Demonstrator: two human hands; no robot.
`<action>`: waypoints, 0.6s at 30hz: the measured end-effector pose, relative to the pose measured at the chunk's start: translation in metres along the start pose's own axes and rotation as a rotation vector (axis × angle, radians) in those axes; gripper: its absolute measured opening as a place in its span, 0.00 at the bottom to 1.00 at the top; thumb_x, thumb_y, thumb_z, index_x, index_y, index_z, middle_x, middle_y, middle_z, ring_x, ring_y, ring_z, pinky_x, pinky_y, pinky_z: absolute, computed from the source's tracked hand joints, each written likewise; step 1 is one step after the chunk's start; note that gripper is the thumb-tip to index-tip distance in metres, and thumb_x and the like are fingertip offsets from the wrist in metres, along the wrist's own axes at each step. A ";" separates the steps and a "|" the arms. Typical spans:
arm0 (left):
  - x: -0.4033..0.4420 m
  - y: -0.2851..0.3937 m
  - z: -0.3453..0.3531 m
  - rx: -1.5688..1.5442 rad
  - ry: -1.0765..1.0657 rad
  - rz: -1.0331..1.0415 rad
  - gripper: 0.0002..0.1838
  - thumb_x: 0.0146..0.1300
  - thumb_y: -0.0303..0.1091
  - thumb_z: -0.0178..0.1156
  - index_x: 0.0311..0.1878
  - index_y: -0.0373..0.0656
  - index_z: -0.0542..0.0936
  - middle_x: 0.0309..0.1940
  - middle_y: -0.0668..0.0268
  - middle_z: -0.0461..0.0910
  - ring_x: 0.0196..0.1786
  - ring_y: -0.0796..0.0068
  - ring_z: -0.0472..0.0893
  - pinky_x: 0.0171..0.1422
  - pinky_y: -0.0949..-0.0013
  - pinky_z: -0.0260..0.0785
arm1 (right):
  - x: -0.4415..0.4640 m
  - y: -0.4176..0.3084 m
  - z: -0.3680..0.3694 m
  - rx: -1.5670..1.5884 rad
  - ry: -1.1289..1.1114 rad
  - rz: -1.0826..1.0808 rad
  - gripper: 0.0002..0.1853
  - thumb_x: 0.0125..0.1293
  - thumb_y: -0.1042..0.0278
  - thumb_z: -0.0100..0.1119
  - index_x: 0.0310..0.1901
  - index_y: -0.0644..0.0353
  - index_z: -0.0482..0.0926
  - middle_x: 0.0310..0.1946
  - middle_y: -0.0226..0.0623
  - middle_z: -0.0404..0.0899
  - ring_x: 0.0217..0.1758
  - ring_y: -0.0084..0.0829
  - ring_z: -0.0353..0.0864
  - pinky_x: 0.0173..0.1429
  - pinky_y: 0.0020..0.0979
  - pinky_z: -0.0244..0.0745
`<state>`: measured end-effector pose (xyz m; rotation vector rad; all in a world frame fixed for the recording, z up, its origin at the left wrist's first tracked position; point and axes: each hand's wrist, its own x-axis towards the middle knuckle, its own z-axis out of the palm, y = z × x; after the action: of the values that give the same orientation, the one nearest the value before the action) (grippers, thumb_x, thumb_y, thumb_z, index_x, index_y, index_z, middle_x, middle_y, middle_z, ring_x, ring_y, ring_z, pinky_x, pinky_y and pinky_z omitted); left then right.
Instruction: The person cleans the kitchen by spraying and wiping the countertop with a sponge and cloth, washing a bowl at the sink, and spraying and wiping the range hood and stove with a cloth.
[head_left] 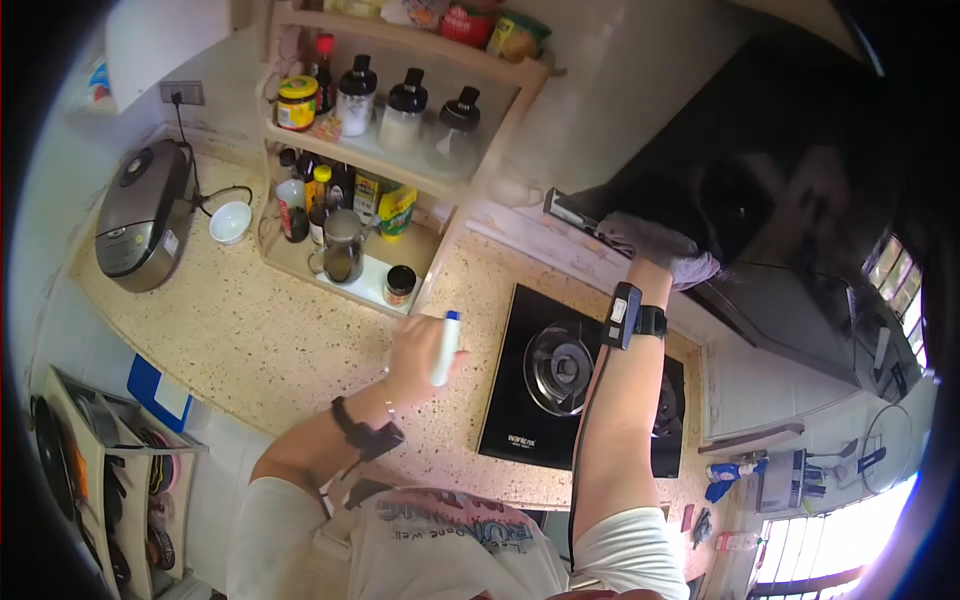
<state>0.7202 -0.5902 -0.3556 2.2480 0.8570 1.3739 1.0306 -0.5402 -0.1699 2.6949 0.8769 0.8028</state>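
Note:
My left hand (pixel 412 358) is closed around a slim white tube with a blue tip (pixel 447 348), above the speckled counter (pixel 300 345). What kind of tube it is I cannot make out. A greyish cloth (pixel 640 238) is under my right hand (pixel 652 268), pressed against the lower edge of the dark range hood (pixel 740 200). The cloth hides most of those fingers. Below my right forearm lies a black gas stove (pixel 530 410), whose second burner is partly covered by the arm.
A wooden shelf (pixel 430 175) with seasoning jars and bottles stands behind the counter. To the left are a rice cooker (pixel 145 215) and a small white bowl (pixel 231 222). A rack with pans (pixel 130 480) is at lower left; a blue-labelled bottle (pixel 735 470) is at right.

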 end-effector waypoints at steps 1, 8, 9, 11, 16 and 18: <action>-0.007 -0.005 -0.011 0.011 0.004 -0.008 0.18 0.53 0.41 0.66 0.39 0.40 0.73 0.33 0.56 0.75 0.38 0.53 0.73 0.46 0.55 0.63 | -0.001 -0.005 -0.006 -0.050 -0.054 0.038 0.23 0.64 0.42 0.44 0.43 0.51 0.80 0.43 0.32 0.80 0.48 0.35 0.76 0.56 0.45 0.67; -0.086 -0.025 -0.068 0.126 0.091 -0.195 0.22 0.49 0.35 0.68 0.44 0.38 0.71 0.36 0.56 0.73 0.39 0.52 0.74 0.46 0.53 0.66 | 0.066 0.062 0.006 -0.237 -0.377 0.211 0.24 0.64 0.41 0.44 0.46 0.51 0.78 0.46 0.33 0.79 0.52 0.34 0.74 0.59 0.44 0.64; -0.096 -0.025 -0.072 0.127 0.094 -0.304 0.21 0.48 0.33 0.68 0.44 0.38 0.71 0.36 0.56 0.73 0.39 0.52 0.74 0.46 0.53 0.66 | 0.074 0.068 0.007 -0.245 -0.408 0.220 0.24 0.65 0.40 0.45 0.47 0.51 0.78 0.46 0.33 0.78 0.52 0.34 0.74 0.60 0.43 0.64; -0.105 -0.026 -0.087 0.224 0.122 -0.295 0.21 0.47 0.31 0.67 0.43 0.38 0.71 0.35 0.56 0.73 0.39 0.52 0.74 0.46 0.56 0.66 | 0.080 0.067 0.008 -0.253 -0.434 0.232 0.25 0.65 0.40 0.45 0.48 0.51 0.78 0.46 0.33 0.78 0.53 0.34 0.74 0.61 0.43 0.63; -0.087 -0.018 -0.083 0.132 0.195 -0.451 0.19 0.46 0.26 0.65 0.41 0.38 0.70 0.33 0.56 0.72 0.38 0.56 0.74 0.47 0.62 0.67 | 0.039 0.013 -0.005 -0.297 -0.333 0.334 0.26 0.65 0.39 0.45 0.50 0.52 0.77 0.48 0.34 0.76 0.55 0.33 0.72 0.63 0.42 0.62; -0.069 -0.022 -0.078 0.133 0.175 -0.391 0.18 0.46 0.24 0.65 0.41 0.38 0.70 0.33 0.57 0.72 0.38 0.58 0.74 0.47 0.64 0.67 | 0.020 0.001 -0.018 -0.315 -0.310 0.378 0.26 0.65 0.39 0.45 0.51 0.52 0.76 0.49 0.35 0.76 0.56 0.33 0.72 0.64 0.42 0.61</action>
<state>0.6210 -0.6195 -0.3790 1.9301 1.3988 1.3690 1.0346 -0.5289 -0.1456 2.6245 0.1574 0.5092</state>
